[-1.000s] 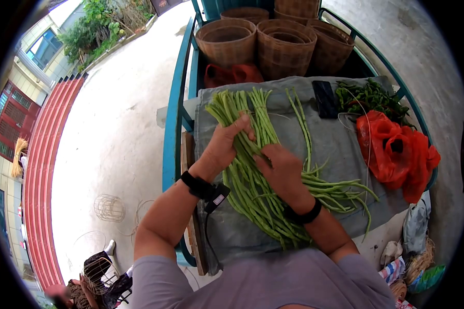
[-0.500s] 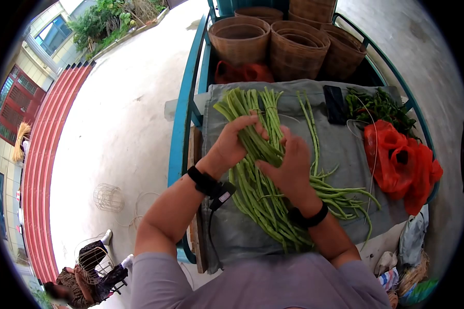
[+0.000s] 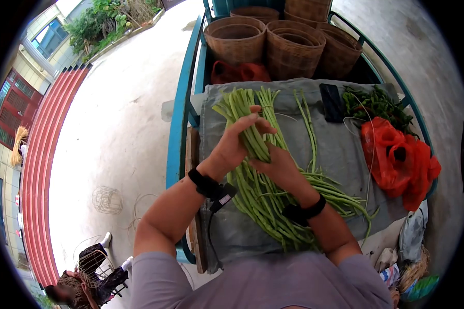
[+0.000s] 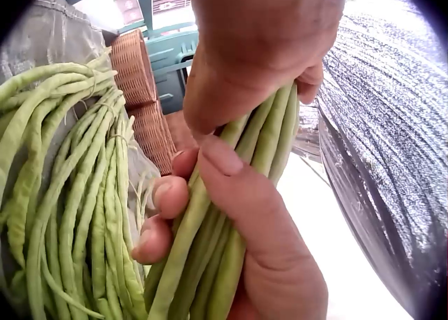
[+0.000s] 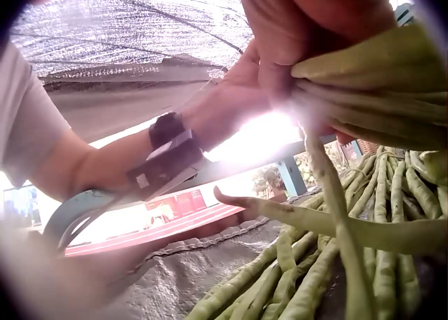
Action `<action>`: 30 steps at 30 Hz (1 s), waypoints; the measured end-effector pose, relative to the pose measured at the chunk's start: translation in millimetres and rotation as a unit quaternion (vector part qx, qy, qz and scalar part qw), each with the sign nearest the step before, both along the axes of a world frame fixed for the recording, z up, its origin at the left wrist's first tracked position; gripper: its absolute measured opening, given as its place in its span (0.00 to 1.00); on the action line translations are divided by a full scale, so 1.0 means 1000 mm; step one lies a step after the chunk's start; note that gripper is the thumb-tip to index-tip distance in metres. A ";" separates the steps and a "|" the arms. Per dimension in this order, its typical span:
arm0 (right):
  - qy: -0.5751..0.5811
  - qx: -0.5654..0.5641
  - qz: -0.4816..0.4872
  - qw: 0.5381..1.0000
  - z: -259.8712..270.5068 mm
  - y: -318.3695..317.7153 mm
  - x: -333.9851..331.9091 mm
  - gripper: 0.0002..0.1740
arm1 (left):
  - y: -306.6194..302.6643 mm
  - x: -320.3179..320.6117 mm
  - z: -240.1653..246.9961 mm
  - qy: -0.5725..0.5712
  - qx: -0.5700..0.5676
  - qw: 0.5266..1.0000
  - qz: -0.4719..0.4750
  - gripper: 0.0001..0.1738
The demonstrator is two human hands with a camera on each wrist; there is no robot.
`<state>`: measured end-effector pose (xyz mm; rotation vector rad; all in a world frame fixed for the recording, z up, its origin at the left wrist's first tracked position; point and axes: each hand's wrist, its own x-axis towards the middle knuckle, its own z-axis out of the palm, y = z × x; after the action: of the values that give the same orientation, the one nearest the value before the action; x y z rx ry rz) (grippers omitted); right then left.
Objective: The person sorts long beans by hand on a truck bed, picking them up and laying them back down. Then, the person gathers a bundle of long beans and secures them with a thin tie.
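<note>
A bunch of long beans [image 3: 237, 105] is held slanting over the cloth. My left hand [image 3: 234, 141] grips it around the middle, index finger and thumb showing in the head view. Just below, my right hand [image 3: 281, 167] holds the same bunch; in the left wrist view its thumb [image 4: 227, 159] lies across the beans with the fingers curled around the far side. More long beans [image 3: 263, 211] lie loose beneath both hands. Beside the held bunch, a tied bundle of beans [image 3: 269, 103] rests on the cloth; its tie shows in the left wrist view.
Grey cloth [image 3: 345, 149] covers the cart bed inside blue rails [image 3: 181, 129]. Woven baskets [image 3: 235, 44] stand at the back. To the right are a dark phone [image 3: 332, 103], green peppers [image 3: 379, 105] and a red plastic bag [image 3: 397, 159]. A person [image 3: 82, 283] sits at lower left.
My right hand has come off the bunch with fingers raised, then closed around it below my left hand. My left hand has kept its grip on the beans.
</note>
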<state>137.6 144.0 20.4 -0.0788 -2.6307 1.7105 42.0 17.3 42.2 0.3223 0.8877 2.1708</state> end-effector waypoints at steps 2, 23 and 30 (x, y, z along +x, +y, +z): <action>0.013 0.012 -0.012 1.000 -0.006 -0.001 -0.002 0.20 | 0.001 0.004 0.000 0.005 -0.032 0.999 0.042 0.28; 0.037 -0.072 0.055 0.995 0.001 0.027 -0.001 0.25 | 0.000 0.001 -0.004 -0.043 -0.060 0.997 0.016 0.11; -0.106 0.347 -0.136 0.922 -0.046 0.164 -0.065 0.22 | 0.007 0.001 -0.004 -0.003 -0.122 0.991 0.060 0.17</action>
<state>72.7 308.1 -25.4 -0.6140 -3.0199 0.6589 42.9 24.5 38.1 0.1444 1.1817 2.1402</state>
